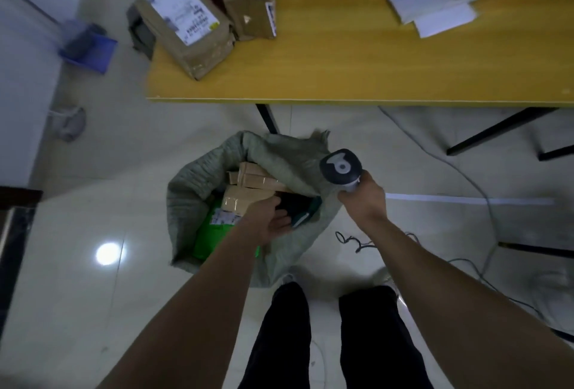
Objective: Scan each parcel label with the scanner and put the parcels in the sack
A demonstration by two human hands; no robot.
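Both my arms are bare down to the left hand (267, 218) and the right hand (364, 199). I wear plain black long trousers (284, 342); pale shoe tips (289, 278) show dimly beyond their hems.

Grey-green sack (192, 183) with a ribbed weave; inside, brown cardboard boxes (248, 179), a bright green mailer (208, 235), a black parcel (298, 208). Yellow surface (372, 62). The scanner (341, 168) head is dark with a white mark.

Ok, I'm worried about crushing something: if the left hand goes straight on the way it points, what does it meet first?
Most likely the dark parcel inside the sack, directly in front of the left hand. They may already touch, as depth is unclear here.
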